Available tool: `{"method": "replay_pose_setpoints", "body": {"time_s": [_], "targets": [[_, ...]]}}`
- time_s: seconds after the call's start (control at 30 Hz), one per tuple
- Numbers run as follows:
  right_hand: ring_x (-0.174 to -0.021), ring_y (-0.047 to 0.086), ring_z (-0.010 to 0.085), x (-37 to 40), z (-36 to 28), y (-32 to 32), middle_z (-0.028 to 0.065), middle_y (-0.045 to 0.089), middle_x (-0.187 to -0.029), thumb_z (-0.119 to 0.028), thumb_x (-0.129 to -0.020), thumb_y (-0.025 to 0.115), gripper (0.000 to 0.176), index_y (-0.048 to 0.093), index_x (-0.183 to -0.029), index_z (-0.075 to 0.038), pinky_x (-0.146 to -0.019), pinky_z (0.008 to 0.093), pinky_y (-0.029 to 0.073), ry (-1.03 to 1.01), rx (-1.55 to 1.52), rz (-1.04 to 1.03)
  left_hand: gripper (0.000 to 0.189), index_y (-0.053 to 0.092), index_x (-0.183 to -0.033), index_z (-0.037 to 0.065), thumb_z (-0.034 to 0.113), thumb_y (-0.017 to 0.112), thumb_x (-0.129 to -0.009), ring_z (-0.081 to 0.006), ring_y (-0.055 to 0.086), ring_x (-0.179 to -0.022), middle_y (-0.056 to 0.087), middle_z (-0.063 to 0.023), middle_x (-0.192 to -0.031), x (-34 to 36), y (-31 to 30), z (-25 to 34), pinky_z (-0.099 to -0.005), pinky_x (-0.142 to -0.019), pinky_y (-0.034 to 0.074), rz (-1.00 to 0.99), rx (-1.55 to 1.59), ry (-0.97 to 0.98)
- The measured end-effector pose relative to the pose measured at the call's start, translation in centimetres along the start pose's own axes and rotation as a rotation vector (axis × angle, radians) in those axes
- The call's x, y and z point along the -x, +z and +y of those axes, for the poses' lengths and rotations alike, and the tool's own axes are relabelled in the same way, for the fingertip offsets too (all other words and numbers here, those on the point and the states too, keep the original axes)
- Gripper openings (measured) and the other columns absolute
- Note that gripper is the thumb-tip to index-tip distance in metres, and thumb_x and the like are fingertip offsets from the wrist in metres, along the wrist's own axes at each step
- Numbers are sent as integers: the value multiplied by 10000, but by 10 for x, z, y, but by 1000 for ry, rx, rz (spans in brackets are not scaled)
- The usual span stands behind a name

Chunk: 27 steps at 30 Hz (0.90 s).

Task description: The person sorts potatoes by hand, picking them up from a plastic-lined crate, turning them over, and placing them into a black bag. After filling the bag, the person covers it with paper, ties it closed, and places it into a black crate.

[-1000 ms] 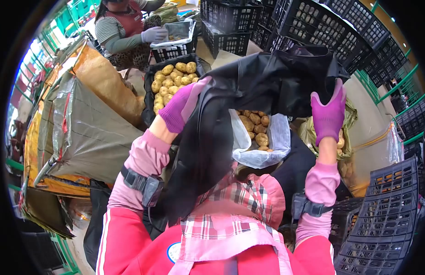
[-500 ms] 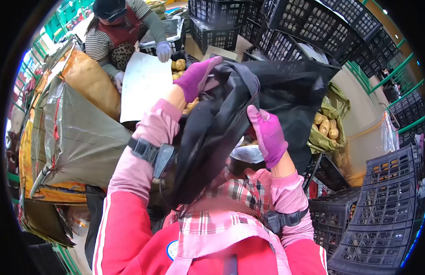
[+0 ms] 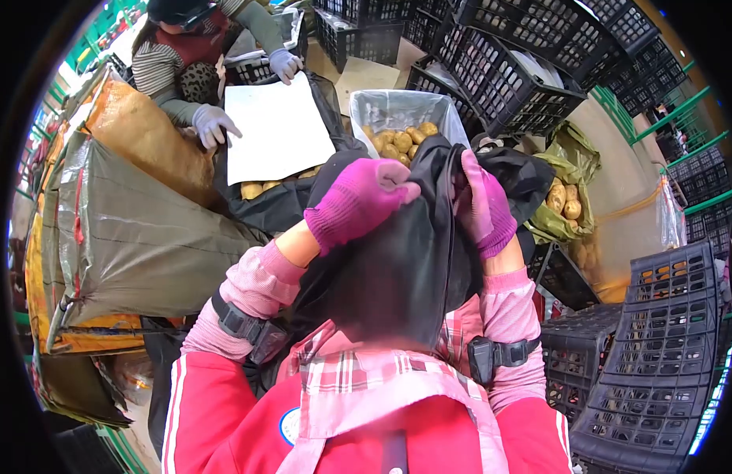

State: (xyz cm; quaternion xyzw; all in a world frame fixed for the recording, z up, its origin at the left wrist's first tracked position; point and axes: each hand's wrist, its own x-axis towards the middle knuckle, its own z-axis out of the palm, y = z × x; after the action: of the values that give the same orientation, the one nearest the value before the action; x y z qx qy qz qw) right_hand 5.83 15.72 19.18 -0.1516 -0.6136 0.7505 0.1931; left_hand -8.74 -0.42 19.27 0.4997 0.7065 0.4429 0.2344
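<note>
One big sack [image 3: 129, 229] fills the left side, and stacked black crates [image 3: 540, 47] run along the top and down the right. Centre frame is the black bag [image 3: 405, 276], bunched and hanging close to the person's chest, well above the floor. Its long axis is roughly vertical, top fold up at the hands and the body dropping toward the apron. A white sheet [image 3: 275, 130] lies further out over a dark-lined bin, under a co-worker's gloved hand [image 3: 210, 122]. Past the bag's top sits a clear liner [image 3: 382, 107] with potatoes [image 3: 397, 142] in it. A green bag [image 3: 559, 170] with more potatoes is off to the right. The left hand [image 3: 358, 201] is clenched in a fist on the bag's top fold. The right hand [image 3: 484, 207] is just beside it across the fold, fingers pointing up and grasping the same edge. So the bag lies below and between both hands, and neither is clearly nearer. Hidden: the right thumb, the bag's mouth and its bottom end, so whether it is open or holds anything cannot be told. The fisheye edge cuts off the far crates. A dark wrist strap [image 3: 251, 328] shows on the left forearm.
</note>
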Motion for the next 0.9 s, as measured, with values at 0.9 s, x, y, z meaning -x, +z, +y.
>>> {"method": "replay_pose_setpoints", "body": {"time_s": [0.9], "targets": [[-778,616,370,94,-32,17,187,624,-839,-87,-765,617,134,632,-897,-68,-691,433,480,-85,1096,-101,555,494,-1346,-17,253,658,-891,-171,583,-1138,585,-99,-1279,-24,67,-7,-302,-1001,445,-631,1080,-17]]}}
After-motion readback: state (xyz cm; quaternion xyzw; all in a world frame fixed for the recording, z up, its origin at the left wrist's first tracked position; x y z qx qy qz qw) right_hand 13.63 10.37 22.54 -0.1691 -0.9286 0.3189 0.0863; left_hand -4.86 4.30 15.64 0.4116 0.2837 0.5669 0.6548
